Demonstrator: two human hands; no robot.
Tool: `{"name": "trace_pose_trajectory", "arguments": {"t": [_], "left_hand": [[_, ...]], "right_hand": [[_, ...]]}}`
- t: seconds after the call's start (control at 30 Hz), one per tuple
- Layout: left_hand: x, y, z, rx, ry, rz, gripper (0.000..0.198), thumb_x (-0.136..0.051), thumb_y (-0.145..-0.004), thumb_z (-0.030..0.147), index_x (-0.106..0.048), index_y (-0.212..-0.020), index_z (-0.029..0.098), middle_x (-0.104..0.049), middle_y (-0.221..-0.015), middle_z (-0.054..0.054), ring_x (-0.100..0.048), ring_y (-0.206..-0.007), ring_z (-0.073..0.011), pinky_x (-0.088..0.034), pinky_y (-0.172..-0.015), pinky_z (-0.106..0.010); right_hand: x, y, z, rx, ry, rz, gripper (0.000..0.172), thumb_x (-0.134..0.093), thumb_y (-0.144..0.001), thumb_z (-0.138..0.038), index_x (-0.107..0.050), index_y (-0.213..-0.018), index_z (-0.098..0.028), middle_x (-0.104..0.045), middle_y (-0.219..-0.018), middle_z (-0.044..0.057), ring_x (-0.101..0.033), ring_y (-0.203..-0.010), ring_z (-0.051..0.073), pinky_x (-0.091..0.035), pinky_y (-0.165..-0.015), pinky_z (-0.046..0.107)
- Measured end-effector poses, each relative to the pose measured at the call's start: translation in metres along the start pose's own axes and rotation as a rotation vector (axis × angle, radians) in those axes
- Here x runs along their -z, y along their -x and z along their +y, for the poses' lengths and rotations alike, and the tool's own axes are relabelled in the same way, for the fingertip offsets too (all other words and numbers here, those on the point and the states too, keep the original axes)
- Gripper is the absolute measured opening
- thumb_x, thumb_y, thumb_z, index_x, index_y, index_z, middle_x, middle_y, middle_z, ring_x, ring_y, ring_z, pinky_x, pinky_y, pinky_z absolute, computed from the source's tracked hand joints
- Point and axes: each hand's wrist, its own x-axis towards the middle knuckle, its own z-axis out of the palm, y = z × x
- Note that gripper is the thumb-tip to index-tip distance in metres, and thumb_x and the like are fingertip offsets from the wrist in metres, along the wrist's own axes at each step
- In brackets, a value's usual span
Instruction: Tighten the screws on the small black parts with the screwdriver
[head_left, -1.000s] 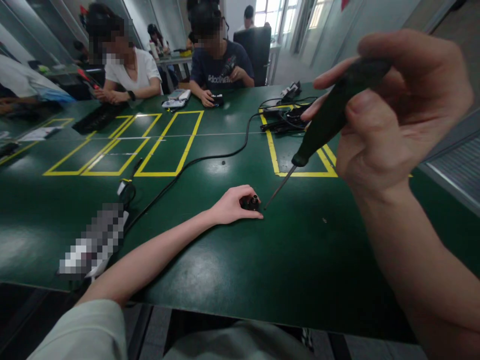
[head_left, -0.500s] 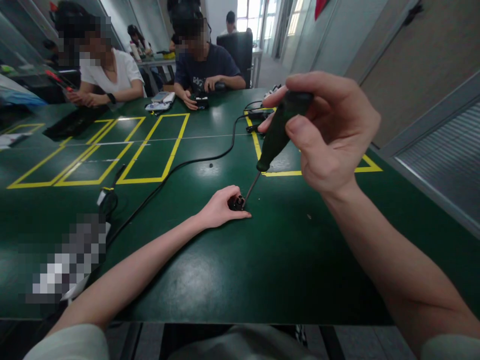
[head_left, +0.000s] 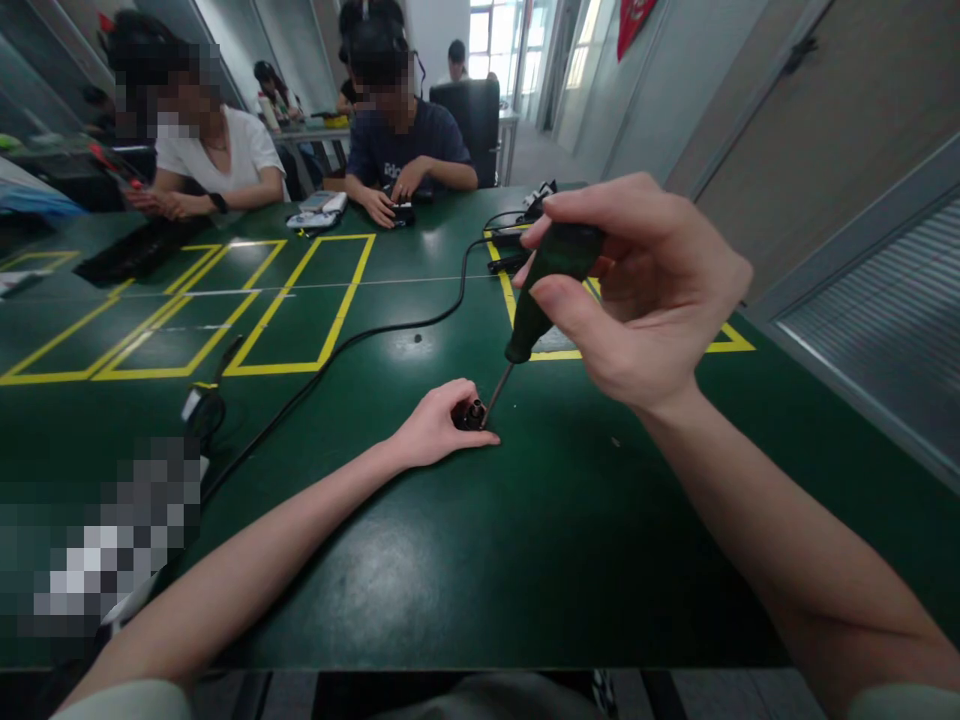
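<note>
My left hand [head_left: 435,427] rests on the green tabletop with thumb and fingers curled round a small dark part [head_left: 470,414]. A short tube-like piece sticks up from that part; its exact kind is hard to make out. My right hand [head_left: 637,290] is raised and grips the dark green handle of a screwdriver [head_left: 535,300]. The screwdriver slants down to the left, and its thin metal shaft ends at the right side of the small part. The tip itself is too small to see clearly.
A black cable [head_left: 360,335] curves across the green table [head_left: 420,590]. Yellow tape [head_left: 322,330] marks rectangles on it. Black devices with cords [head_left: 514,240] lie beyond my right hand. A tiny dark piece [head_left: 418,338] lies mid-table. Two people sit opposite, their hands on objects.
The screwdriver handle and my right hand sit slightly lower and further left, and the fingers have shifted round the handle. My left hand keeps its hold. The view has tilted slightly.
</note>
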Motion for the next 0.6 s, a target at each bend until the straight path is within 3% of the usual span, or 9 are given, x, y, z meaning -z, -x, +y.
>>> {"name": "trace_pose_trajectory", "arguments": {"t": [0.1,0.37,0.6], "left_hand": [[0.0002,0.0005,-0.0004,0.002,-0.002,-0.002,0.046,-0.088,-0.074,0.048,-0.053,-0.079,0.019,-0.056,-0.078,0.002,-0.049,-0.070,-0.0145,-0.038,-0.065,-0.027],[0.0028,0.0018,0.0016,-0.023,0.009,0.000,0.043,-0.090,-0.072,0.046,-0.060,-0.082,0.018,-0.060,-0.081,0.001,-0.053,-0.073,-0.0152,-0.042,-0.068,-0.028],[0.0065,0.0032,0.0029,0.026,0.078,-0.052,0.034,-0.086,-0.075,0.038,-0.065,-0.091,0.017,-0.066,-0.087,-0.002,-0.060,-0.079,-0.0173,-0.048,-0.075,-0.031]], "right_hand": [[0.0002,0.0002,-0.0016,-0.030,0.026,-0.023,0.029,-0.078,-0.087,-0.031,-0.073,-0.116,-0.031,-0.074,-0.111,0.001,-0.074,-0.098,0.019,-0.068,-0.077,0.031],[0.0022,0.0011,0.0016,-0.152,-0.169,-0.141,0.035,-0.062,-0.098,-0.035,-0.064,-0.133,-0.031,-0.074,-0.115,0.002,-0.073,-0.095,0.015,-0.067,-0.085,0.030],[0.0049,-0.0021,0.0009,-0.075,0.011,-0.080,0.035,-0.079,-0.085,-0.043,-0.072,-0.118,-0.030,-0.070,-0.113,0.004,-0.068,-0.109,0.023,-0.065,-0.088,0.036]]}}
